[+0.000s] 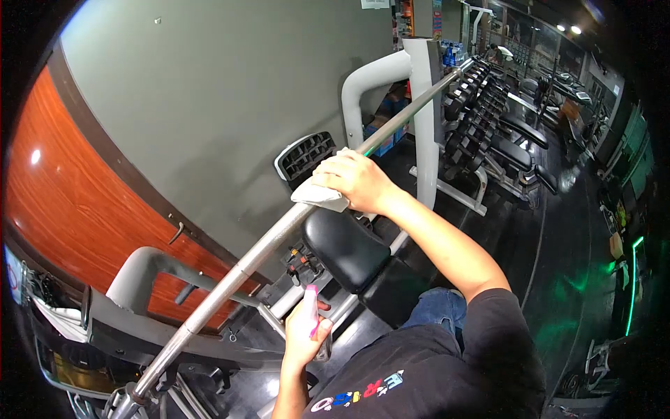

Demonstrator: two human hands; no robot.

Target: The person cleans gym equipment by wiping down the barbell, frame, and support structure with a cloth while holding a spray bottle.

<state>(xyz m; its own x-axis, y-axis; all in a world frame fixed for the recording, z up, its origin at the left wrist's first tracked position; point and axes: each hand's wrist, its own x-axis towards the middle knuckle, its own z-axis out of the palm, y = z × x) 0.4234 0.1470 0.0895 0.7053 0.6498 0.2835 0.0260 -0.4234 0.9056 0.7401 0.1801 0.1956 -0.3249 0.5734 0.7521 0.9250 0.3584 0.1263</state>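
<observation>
A long metal bar runs diagonally across the view. My right hand is wrapped over its middle, pressing a folded white cloth against the metal. Lower down, my left hand holds a spray bottle with a pink top and pink lower part, below the bar and apart from it. Part of the bottle is hidden by the fingers. Beneath the bar, near my right hand, is the black padded seat of a bench.
A thick grey upright stands beside the bar's far part. Racks of dumbbells and black benches are at the right. A grey wall and a reddish wooden panel lie to the left.
</observation>
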